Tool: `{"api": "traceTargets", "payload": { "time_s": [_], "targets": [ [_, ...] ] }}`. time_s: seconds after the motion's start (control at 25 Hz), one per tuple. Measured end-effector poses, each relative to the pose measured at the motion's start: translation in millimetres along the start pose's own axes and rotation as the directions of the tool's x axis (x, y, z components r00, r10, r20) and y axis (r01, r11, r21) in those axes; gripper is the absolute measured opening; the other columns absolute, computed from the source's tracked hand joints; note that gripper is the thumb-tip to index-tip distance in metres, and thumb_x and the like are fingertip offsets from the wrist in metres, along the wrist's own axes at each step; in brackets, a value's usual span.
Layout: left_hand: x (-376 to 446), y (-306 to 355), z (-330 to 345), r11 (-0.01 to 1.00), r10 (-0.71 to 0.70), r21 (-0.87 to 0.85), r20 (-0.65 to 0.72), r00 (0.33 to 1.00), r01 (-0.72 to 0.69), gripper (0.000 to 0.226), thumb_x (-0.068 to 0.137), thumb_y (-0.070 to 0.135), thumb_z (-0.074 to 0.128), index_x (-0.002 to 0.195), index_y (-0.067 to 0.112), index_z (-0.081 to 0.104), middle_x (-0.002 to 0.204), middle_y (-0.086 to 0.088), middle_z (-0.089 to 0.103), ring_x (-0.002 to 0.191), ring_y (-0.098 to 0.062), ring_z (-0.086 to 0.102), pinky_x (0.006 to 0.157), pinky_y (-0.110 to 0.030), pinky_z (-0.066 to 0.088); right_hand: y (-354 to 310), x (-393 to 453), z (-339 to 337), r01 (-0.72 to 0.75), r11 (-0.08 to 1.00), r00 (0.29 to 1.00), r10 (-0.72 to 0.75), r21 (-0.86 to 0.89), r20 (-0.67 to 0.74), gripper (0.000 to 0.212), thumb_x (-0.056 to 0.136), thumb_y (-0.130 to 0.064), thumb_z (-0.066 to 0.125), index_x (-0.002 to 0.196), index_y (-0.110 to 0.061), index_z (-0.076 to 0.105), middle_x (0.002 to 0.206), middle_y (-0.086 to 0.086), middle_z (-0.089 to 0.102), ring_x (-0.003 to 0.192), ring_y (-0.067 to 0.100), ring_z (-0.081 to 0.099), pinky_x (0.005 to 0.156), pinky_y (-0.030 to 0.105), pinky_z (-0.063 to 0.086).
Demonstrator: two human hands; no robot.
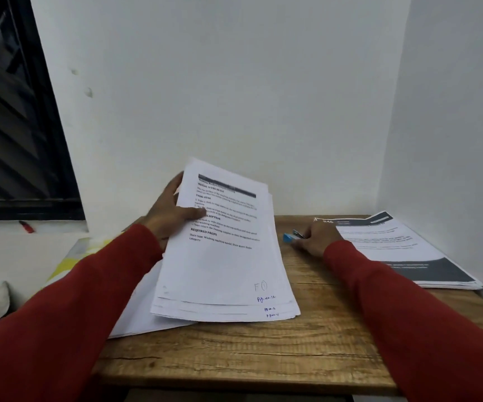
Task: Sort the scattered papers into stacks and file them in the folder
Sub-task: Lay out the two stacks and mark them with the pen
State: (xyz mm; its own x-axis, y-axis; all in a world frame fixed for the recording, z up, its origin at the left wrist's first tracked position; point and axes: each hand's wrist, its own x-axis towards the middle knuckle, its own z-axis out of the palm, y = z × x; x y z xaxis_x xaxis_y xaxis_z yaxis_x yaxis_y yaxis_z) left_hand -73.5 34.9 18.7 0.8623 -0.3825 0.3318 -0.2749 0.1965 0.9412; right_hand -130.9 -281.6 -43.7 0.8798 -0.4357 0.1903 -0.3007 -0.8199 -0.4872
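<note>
On the brown wooden tabletop (pixel 307 358), sorting is nearing completion, filing pending: the left hand (pixel 170 216) is gripping a white printed paper stack (pixel 223 256), the right hand (pixel 318 237) is closing on a small blue stapler (pixel 291 237).

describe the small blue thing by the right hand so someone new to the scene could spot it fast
Start at the wooden table in the white corner. Between the stack of papers that the left hand holds and the dark-banded stack by the right wall, the right hand grips a small blue object. It is the only blue item on the table; what it is cannot be told.
</note>
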Motion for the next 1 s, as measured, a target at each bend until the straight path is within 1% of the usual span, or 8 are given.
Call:
{"api": "traceTargets", "payload": {
  "time_s": [0.12, 0.2, 0.32, 0.44, 0.56, 0.72, 0.84, 1.0],
  "targets": [
    [-12, 1, -6, 0.996, 0.065, -0.060, 0.021, 0.998, -0.064, 0.099, 0.076, -0.017, 0.070, 0.151, 0.035, 0.032, 0.128, -0.011, 0.066, 0.107, -0.031, 0.069, 0.071, -0.043, 0.060, -4, -3, 4, -0.018, 0.997, 1.000, 0.019, -0.082, 0.014, 0.039, 0.081, -0.054, 0.070, 0.087, -0.015, 0.066, 0.090, 0.006, 0.062, 0.092, 0.023, 0.061, 0.065, 0.028, 0.041],
    [-17, 2, 0, 0.993, 0.099, -0.069, -0.012, 0.995, -0.100, 0.104, 0.079, -0.011, 0.071, 0.155, 0.038, 0.020, 0.130, -0.006, 0.066, 0.110, -0.027, 0.068, 0.074, -0.040, 0.060, -17, -15, -5, 0.044, 0.981, 0.999, -0.038, 0.190, -0.035, 0.035, 0.091, -0.054, 0.059, 0.081, -0.021, 0.065, 0.085, -0.001, 0.064, 0.090, 0.022, 0.061, 0.072, 0.029, 0.043],
    [-13, 9, 15, 0.977, 0.204, -0.056, -0.039, 0.978, -0.206, 0.104, 0.081, -0.010, 0.070, 0.157, 0.036, 0.014, 0.131, -0.005, 0.065, 0.116, -0.028, 0.066, 0.087, -0.045, 0.058, -52, -46, -35, 0.124, 0.501, 0.988, -0.147, 0.856, -0.057, 0.029, 0.103, -0.029, 0.047, 0.089, -0.016, 0.068, 0.081, -0.004, 0.074, 0.084, 0.022, 0.066, 0.067, 0.024, 0.054],
    [-7, 23, 30, 0.926, 0.379, 0.033, -0.064, 0.923, -0.377, 0.097, 0.082, -0.010, 0.071, 0.156, 0.031, 0.023, 0.138, -0.006, 0.060, 0.122, -0.029, 0.061, 0.100, -0.053, 0.051, -75, -64, -57, 0.135, 0.199, 0.961, -0.263, 0.971, -0.079, 0.046, 0.106, -0.034, 0.035, 0.085, -0.023, 0.074, 0.079, -0.003, 0.075, 0.073, 0.013, 0.069, 0.064, 0.026, 0.057],
    [-7, 34, 45, 0.857, 0.509, 0.140, -0.083, 0.857, -0.495, 0.086, 0.084, -0.011, 0.066, 0.153, 0.026, 0.030, 0.138, 0.001, 0.058, 0.120, -0.018, 0.062, 0.095, -0.038, 0.056, -79, -59, -65, 0.300, 0.241, 0.945, -0.210, 0.923, -0.252, 0.040, 0.105, -0.030, 0.038, 0.083, -0.017, 0.069, 0.070, -0.005, 0.071, 0.063, 0.008, 0.065, 0.063, 0.031, 0.051],
    [-1, 29, 51, 0.872, 0.490, 0.115, -0.185, 0.852, -0.476, 0.080, 0.084, -0.014, 0.062, 0.149, 0.027, 0.037, 0.129, 0.005, 0.063, 0.112, -0.013, 0.065, 0.090, -0.035, 0.058, -70, -54, -65, 0.336, 0.254, 0.926, -0.263, 0.907, -0.269, 0.071, 0.079, -0.083, 0.033, 0.117, -0.034, 0.067, 0.105, 0.000, 0.075, 0.091, 0.020, 0.072, 0.072, 0.035, 0.059],
    [2, 25, 50, 0.914, 0.403, 0.045, -0.209, 0.891, -0.403, 0.070, 0.085, -0.014, 0.063, 0.143, 0.020, 0.044, 0.120, 0.003, 0.069, 0.106, -0.015, 0.069, 0.087, -0.033, 0.059, -73, -56, -54, 0.439, 0.375, 0.893, -0.282, 0.817, -0.350, 0.036, 0.092, -0.055, 0.055, 0.117, -0.030, 0.061, 0.114, 0.000, 0.071, 0.104, 0.021, 0.069, 0.083, 0.038, 0.058],
    [3, 28, 52, 0.975, 0.182, -0.122, -0.058, 0.982, -0.188, 0.032, 0.095, 0.007, 0.063, 0.126, 0.009, 0.058, 0.115, -0.009, 0.073, 0.103, -0.028, 0.071, 0.081, -0.037, 0.060, -78, -57, -43, 0.495, 0.428, 0.869, -0.245, 0.756, -0.430, 0.028, 0.097, -0.014, 0.059, 0.123, -0.021, 0.050, 0.116, -0.004, 0.066, 0.102, 0.009, 0.067, 0.083, 0.025, 0.056]
  ]
}}
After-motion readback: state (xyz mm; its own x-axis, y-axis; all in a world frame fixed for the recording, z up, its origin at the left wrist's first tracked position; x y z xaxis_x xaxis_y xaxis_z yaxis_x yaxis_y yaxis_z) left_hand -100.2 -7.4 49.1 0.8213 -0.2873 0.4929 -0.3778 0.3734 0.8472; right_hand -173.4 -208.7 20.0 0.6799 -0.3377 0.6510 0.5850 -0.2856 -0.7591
